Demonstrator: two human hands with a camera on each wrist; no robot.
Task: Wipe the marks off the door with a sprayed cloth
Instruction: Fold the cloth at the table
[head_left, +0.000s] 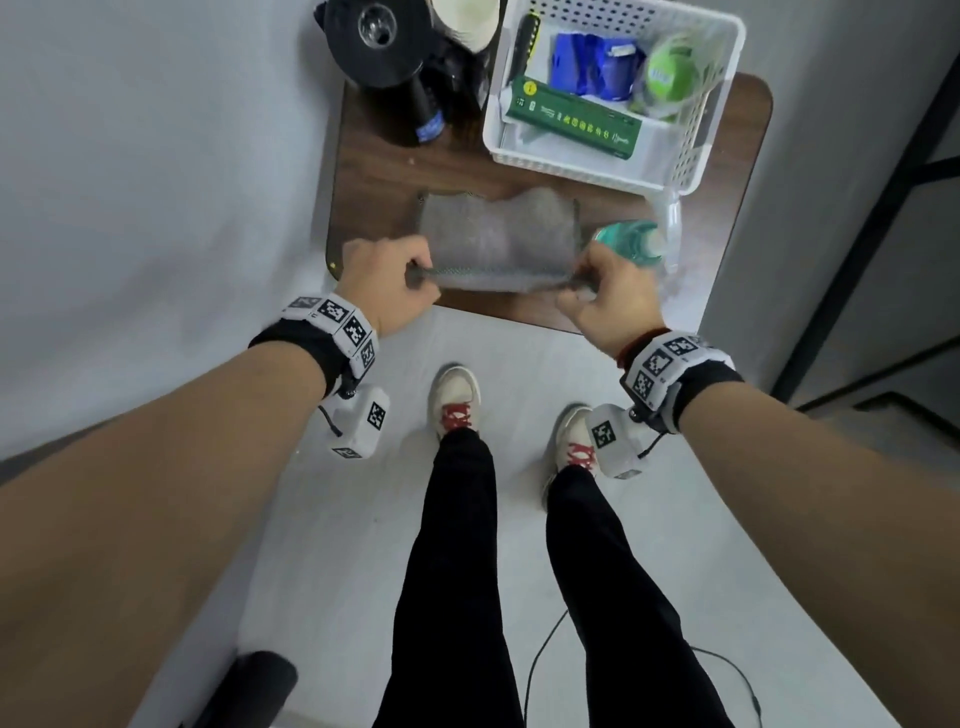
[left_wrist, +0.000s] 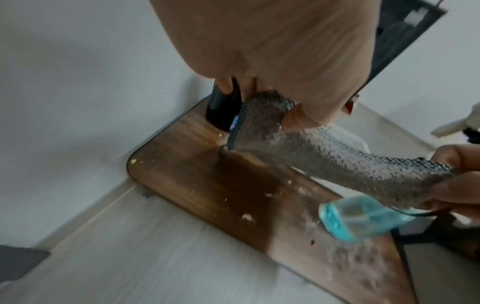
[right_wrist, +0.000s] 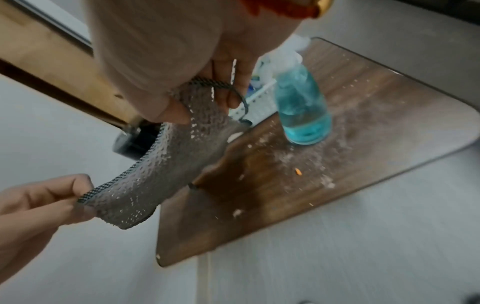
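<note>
Both bare forearms reach down from the near edge, and between them stand black trouser legs and white shoes with red laces (head_left: 456, 400) on the pale floor. Beyond the shoes sits a dark wooden bench (head_left: 374, 171), speckled with pale crumbs. At two o'clock on it stands a white slotted basket (head_left: 696, 150) holding a green box (head_left: 571, 120); at eleven o'clock stands a black round appliance (head_left: 379, 41). A grey textured cloth (head_left: 498, 239) is stretched over the bench's near edge, its far part resting on the wood. The left hand (head_left: 387, 288) pinches the cloth's near left corner, fingers (right_wrist: 52, 193) curled on the hem; the right hand (head_left: 613, 299) pinches the near right corner likewise. Just beside the right hand, at three o'clock, stands a clear spray bottle (right_wrist: 301, 111) of blue liquid.
</note>
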